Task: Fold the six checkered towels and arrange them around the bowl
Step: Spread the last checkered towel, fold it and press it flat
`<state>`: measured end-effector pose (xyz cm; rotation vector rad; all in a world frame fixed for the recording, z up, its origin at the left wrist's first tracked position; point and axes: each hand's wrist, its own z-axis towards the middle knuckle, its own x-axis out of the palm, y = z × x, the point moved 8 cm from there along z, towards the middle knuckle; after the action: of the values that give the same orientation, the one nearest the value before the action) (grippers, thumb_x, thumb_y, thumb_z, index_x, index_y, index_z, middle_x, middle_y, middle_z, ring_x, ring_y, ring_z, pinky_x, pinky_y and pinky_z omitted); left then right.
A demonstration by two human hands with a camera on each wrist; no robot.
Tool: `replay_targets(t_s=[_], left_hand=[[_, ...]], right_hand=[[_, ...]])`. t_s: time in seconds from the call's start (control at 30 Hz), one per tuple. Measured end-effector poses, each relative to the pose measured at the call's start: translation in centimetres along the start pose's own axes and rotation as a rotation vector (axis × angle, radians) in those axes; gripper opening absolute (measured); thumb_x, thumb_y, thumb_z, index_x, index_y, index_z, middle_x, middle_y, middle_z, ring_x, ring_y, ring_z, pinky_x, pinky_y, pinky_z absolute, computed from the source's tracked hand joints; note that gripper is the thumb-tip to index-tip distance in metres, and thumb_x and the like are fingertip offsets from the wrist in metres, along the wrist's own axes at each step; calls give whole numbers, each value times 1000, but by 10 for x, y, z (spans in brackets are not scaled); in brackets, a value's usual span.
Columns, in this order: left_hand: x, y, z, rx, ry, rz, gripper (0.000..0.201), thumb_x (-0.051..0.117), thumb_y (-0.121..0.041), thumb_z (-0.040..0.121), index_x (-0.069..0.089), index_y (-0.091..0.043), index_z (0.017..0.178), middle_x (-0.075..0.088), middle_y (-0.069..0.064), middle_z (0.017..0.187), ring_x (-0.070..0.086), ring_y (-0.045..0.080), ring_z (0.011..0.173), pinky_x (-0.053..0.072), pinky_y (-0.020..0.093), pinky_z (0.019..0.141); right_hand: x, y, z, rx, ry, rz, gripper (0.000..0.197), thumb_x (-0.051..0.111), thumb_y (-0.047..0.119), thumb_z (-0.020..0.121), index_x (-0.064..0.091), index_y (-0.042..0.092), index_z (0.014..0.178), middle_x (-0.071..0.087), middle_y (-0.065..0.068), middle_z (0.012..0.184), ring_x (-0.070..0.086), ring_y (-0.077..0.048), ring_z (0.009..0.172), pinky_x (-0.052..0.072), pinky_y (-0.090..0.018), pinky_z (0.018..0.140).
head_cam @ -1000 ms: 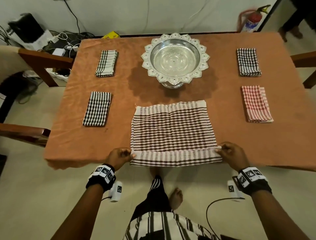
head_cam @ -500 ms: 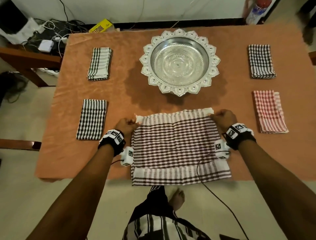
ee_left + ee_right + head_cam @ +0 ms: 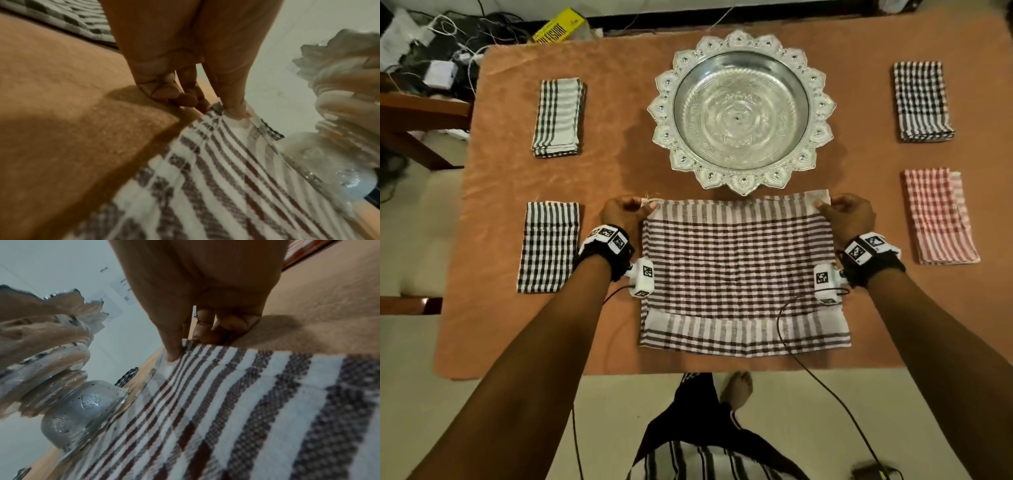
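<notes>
Each hand, left point(image 3: 624, 213) and right point(image 3: 846, 216), pinches a far corner of the brown towel point(image 3: 739, 270) lying flat on the table point(image 3: 493, 192), long axis left-right, just before the bowl point(image 3: 741, 109).

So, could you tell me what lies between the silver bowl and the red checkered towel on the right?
Only bare orange tablecloth between the silver bowl and the red checkered towel, as the head view shows.

The brown-and-white checkered towel point(image 3: 739, 267) I'm folding lies doubled before the ornate silver bowl point(image 3: 741, 109), its far edge just short of the scalloped rim. Four folded towels flank them, two each side.
</notes>
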<state>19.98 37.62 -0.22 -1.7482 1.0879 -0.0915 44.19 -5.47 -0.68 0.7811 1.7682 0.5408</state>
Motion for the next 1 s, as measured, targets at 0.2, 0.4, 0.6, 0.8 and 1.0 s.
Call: replay_targets(t_s=[0.2,0.4,0.6,0.8,1.0], left_hand=[[-13,-2,-22,198,-56,288,33,80,-17,77,64,-22,106,67,-7,101,64,11,87,55,21,77],[-15,65,-140,32,147,547,26,70,-49,83,62,-24,83,68,-8,79,63,12,76,50,28,71],[-18,113,-187,-52,25,467,35,76,-50,76,66,-17,81,66,-5,71,62,16,71,41,26,60],[-18,119,-180,-34,55,193,22,83,-22,75,69,-9,85,67,4,75,60,18,74,48,22,65],[-35,128,-218,142,158,112,23,79,3,74,69,-18,74,69,-12,77,62,-1,73,52,17,75]], right_hand=[[-30,23,-34,-232,49,-215,28,76,41,81,64,26,102,66,3,98,60,-15,83,46,-27,73],[-35,-65,-123,-119,376,-504,38,63,61,84,61,23,77,67,0,79,62,-20,75,53,-40,74],[-44,-122,-161,4,245,-233,31,79,51,73,63,25,76,68,9,71,65,-16,75,51,-35,74],[-43,-135,-158,47,301,-25,32,89,41,62,73,27,85,74,-2,83,71,-22,84,57,-44,87],[-64,-131,-185,-111,436,18,15,84,17,75,72,25,79,71,-8,85,64,-28,79,55,-47,79]])
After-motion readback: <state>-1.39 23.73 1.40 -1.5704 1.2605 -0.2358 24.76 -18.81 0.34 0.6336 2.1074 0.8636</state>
